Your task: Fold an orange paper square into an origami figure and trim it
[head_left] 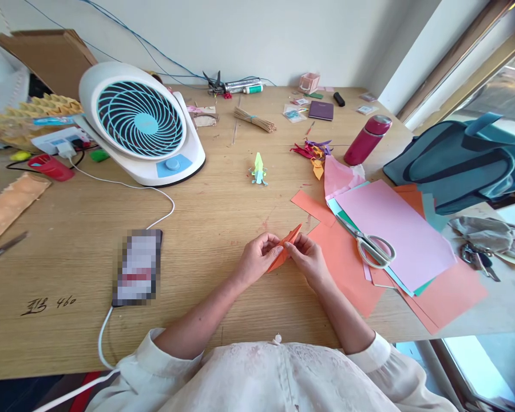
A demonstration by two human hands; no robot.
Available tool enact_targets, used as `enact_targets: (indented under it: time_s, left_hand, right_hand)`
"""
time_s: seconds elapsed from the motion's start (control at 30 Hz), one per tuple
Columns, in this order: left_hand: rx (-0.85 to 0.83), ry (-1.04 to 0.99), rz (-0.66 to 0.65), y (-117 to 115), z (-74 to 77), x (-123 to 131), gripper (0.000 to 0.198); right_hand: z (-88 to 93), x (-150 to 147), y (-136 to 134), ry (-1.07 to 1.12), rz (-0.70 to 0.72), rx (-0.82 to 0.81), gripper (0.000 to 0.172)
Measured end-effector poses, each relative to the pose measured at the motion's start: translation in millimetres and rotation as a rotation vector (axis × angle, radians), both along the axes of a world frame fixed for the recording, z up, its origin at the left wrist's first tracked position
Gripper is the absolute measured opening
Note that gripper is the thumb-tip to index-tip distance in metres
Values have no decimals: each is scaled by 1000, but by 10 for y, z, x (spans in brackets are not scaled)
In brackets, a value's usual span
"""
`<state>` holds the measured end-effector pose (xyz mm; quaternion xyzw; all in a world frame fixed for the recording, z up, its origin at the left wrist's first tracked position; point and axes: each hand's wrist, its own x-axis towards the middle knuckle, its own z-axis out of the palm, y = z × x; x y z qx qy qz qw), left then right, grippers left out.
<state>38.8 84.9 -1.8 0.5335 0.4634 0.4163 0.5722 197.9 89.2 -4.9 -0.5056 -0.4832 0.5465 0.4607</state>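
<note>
Between my two hands is a folded piece of orange paper (278,261), narrow and pointed, held tilted just above the table. My left hand (260,254) pinches it from the left, thumb on top and fingers curled beneath. From the right, my right hand (306,254) pinches it near the middle, its thumb close to the left thumb. Orange paper sheets (347,260) lie just right of my right hand, and an orange strip (312,207) lies beyond it. Farther off stands a small green and blue folded paper figure (258,169).
Scissors (371,247) lie on a pink sheet (395,223) at right. A red bottle (368,140) and a blue bag (450,154) stand behind. At left are a white fan (141,120) and a phone (137,268) on a cable. Colourful folded paper pieces (313,151) lie near the bottle.
</note>
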Motion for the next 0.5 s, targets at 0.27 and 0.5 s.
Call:
enact_targets:
  time_s: [0.27,0.5]
  left_hand:
    - [29,73,-9,10,-17,1,14]
    - [80,288,-178,-64,91,-64,7]
  right_hand:
    - [-27,21,-79,-82,49,-14,41]
    - [75,312,-361,-489,-195,242,43]
